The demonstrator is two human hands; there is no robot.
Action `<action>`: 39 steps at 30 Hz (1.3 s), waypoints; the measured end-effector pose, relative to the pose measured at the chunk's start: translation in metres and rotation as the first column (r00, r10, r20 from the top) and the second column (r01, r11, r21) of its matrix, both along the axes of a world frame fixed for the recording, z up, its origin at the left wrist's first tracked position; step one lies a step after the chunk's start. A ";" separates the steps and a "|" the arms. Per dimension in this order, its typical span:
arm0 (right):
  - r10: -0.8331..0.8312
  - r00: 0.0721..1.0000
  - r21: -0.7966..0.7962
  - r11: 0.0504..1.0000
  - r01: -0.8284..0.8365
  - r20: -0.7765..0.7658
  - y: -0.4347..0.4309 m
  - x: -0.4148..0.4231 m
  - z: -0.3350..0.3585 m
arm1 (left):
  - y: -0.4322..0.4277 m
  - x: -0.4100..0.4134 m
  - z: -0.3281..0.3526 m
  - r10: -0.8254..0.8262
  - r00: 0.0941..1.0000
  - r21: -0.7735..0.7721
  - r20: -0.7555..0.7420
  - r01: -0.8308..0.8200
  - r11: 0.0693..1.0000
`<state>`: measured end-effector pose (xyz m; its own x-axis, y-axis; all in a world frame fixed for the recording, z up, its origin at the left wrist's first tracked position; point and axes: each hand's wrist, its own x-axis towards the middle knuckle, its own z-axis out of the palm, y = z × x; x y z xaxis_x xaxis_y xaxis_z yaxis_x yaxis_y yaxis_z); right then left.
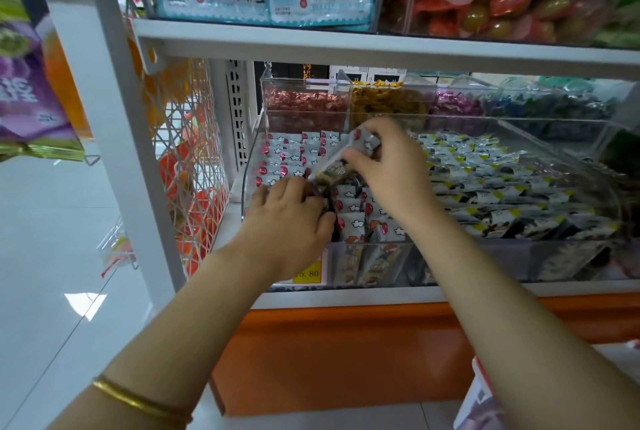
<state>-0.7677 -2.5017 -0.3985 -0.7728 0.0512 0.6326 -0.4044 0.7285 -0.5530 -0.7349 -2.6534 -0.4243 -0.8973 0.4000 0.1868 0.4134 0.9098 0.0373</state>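
Observation:
A clear plastic bin (247,173) on the lower shelf holds rows of small white snack packets with red dots (287,159). My right hand (391,166) pinches a few of these packets (349,156) and holds them tilted above the rows. My left hand (291,218) reaches into the front of the same bin, its fingers curled down among the upright packets (356,218); what they grip is hidden. A gold bangle sits on my left wrist.
To the right, a second clear bin (609,139) holds dark packets with yellow corners. Behind stand bins of wrapped candies (304,104). The white shelf board (381,45) above carries seaweed bags. A wire rack (194,159) stands left; a yellow price tag (310,272) hangs in front.

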 end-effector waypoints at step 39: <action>0.046 0.999 -0.023 0.999 -0.046 0.018 -0.009 -0.021 0.015 | -0.030 -0.001 0.018 0.085 0.948 0.430 -0.307 0.059 0.901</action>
